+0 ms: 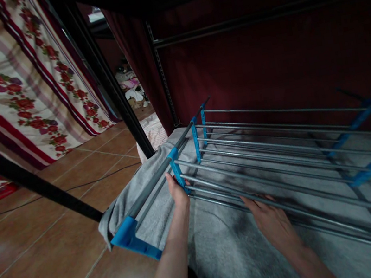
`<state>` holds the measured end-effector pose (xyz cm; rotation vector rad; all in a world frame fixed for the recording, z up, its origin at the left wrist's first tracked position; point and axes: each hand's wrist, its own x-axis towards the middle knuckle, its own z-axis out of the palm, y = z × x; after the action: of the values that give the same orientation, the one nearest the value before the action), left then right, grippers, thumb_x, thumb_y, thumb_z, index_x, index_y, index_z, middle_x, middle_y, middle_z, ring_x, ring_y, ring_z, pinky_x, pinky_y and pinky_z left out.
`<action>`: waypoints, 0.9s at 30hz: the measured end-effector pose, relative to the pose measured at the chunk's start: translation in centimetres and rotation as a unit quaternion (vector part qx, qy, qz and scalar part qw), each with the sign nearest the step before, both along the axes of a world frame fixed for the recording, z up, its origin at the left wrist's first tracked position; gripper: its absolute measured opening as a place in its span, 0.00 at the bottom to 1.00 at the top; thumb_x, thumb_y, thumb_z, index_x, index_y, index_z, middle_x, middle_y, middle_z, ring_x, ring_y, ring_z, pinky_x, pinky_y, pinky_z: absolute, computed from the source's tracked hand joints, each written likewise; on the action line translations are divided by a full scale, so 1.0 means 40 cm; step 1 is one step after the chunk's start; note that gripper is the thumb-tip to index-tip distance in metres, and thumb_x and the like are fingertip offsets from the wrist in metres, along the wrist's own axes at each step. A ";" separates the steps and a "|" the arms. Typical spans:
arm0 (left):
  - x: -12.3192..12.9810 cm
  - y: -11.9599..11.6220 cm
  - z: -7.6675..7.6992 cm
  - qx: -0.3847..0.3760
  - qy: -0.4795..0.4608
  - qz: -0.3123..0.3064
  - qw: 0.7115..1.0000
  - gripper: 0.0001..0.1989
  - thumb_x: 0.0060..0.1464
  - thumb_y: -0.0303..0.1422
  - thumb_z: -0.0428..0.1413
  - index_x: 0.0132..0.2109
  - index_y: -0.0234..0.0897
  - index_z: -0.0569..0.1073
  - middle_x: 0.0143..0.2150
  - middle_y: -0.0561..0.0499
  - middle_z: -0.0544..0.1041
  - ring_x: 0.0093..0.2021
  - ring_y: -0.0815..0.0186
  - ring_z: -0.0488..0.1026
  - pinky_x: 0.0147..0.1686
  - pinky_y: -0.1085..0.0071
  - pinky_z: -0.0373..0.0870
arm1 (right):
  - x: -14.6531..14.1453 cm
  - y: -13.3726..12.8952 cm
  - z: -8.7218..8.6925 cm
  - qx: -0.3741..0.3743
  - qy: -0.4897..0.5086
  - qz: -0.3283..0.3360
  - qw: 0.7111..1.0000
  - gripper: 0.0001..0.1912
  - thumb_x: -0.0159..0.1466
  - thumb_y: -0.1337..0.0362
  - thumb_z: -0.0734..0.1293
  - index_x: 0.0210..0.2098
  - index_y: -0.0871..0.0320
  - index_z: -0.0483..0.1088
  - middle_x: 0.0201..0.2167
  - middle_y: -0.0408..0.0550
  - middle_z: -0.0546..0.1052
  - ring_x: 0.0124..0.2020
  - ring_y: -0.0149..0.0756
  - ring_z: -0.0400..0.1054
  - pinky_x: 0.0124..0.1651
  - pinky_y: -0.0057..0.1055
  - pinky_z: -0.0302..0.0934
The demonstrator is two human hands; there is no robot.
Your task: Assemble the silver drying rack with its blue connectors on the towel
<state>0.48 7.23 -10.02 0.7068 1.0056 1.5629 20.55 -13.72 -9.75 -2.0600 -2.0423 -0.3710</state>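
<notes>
A metal rack of long grey tubes with blue plastic brackets lies on its side across a grey blanket. My left hand is closed around the lower part of a blue bracket at the rack's left end. My right hand has its fingers curled around the near metal tubes, right of the left hand. Parts of the fingers of both hands are hidden behind the rack. A blue foot piece ends the thicker side pole at the near left.
Black metal frame posts and a slanting black bar stand at the left. Behind the rack hangs a dark red curtain. A flowered cloth hangs over the tiled floor, where a thin cable runs.
</notes>
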 end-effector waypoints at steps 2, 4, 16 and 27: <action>0.002 -0.002 0.000 -0.009 0.018 0.006 1.000 0.36 0.49 0.67 0.46 0.21 0.37 0.68 0.13 0.53 0.65 0.14 0.71 0.60 0.16 0.75 0.56 | -0.001 0.000 0.000 -0.003 0.005 -0.006 1.000 0.29 0.65 0.79 0.58 0.60 0.47 0.66 0.53 0.45 0.77 0.51 0.38 0.72 0.61 0.40 0.58; 0.003 -0.004 0.001 -0.016 0.030 0.005 0.999 0.36 0.50 0.67 0.46 0.22 0.36 0.70 0.14 0.53 0.65 0.15 0.70 0.61 0.16 0.74 0.57 | -0.002 0.001 0.002 -0.008 0.010 -0.004 1.000 0.29 0.65 0.78 0.58 0.61 0.48 0.66 0.52 0.46 0.77 0.51 0.38 0.72 0.62 0.40 0.56; 0.001 -0.013 0.007 0.003 0.070 -0.020 0.997 0.37 0.53 0.65 0.43 0.23 0.36 0.72 0.15 0.53 0.65 0.16 0.71 0.60 0.17 0.74 0.55 | -0.004 0.003 0.013 -0.024 0.020 -0.002 1.000 0.28 0.66 0.78 0.57 0.60 0.50 0.67 0.52 0.45 0.78 0.51 0.38 0.73 0.60 0.38 0.60; 0.021 -0.016 0.031 -0.001 0.133 0.025 0.991 0.29 0.61 0.55 0.38 0.25 0.39 0.67 0.16 0.55 0.62 0.17 0.68 0.58 0.18 0.71 0.56 | -0.020 0.014 0.006 -0.046 0.082 -0.025 0.995 0.27 0.67 0.76 0.58 0.61 0.49 0.65 0.55 0.46 0.75 0.56 0.40 0.69 0.63 0.41 0.57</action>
<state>1.31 6.58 -8.79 0.9125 1.2292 1.5354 19.73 -13.16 -9.50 -2.1205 -1.9485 -0.1149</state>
